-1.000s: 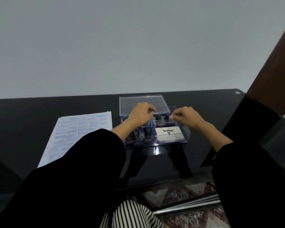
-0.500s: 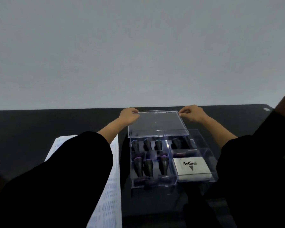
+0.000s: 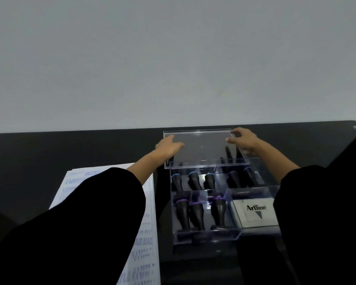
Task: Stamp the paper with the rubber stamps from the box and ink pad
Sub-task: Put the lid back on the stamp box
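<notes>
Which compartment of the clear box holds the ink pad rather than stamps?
The near-right compartment: it alone holds the white Artline ink pad, while the other three hold black-handled stamps.

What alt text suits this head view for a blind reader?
The left hand and right hand hold a clear plastic lid over the far end of a clear plastic box holding black-handled rubber stamps and a white Artline ink pad. Stamped white paper lies left of it on a black table.

Now left hand (image 3: 169, 146), right hand (image 3: 243, 139) off box (image 3: 206, 235), gripping lid (image 3: 203, 145) sides; lid lifted, overlapping box's far edge.
</notes>
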